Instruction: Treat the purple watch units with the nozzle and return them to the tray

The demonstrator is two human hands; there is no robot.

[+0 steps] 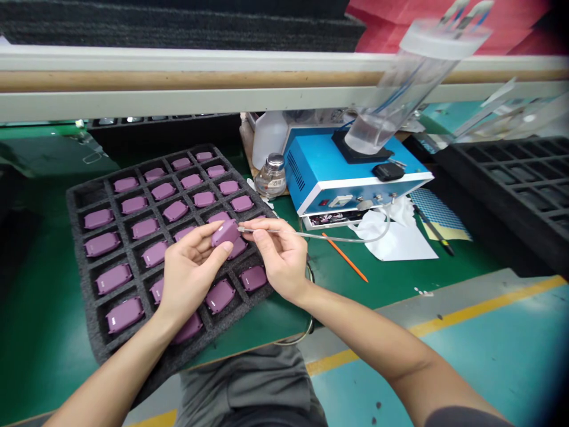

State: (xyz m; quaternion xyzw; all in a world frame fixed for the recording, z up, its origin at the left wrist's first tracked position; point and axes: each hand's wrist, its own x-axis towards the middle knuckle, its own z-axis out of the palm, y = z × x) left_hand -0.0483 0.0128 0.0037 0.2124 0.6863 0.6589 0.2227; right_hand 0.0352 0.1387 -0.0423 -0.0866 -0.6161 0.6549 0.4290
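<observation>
Between the thumb and fingers of my left hand (191, 264) is a purple casing (225, 233), raised over a black foam tray (95, 323). My right hand (280, 255) pinches a thin tool (260, 230) with a clear tube (329, 238) running from its back end. The tool's tip is at the right edge of the held casing; whether they touch is hard to tell. Many similar purple casings (125, 314) lie in the tray's compartments, and the compartment at its far left corner holds none. My hands hide some compartments.
A blue machine (320, 166) stands at the back, with a clear cylinder (377, 112) on top. Left of it are a glass bottle (270, 178) and a white bottle (269, 139). An orange stick (344, 257), white paper (400, 240) and a pen (433, 228) lie right. Another black tray (511, 207) is far right.
</observation>
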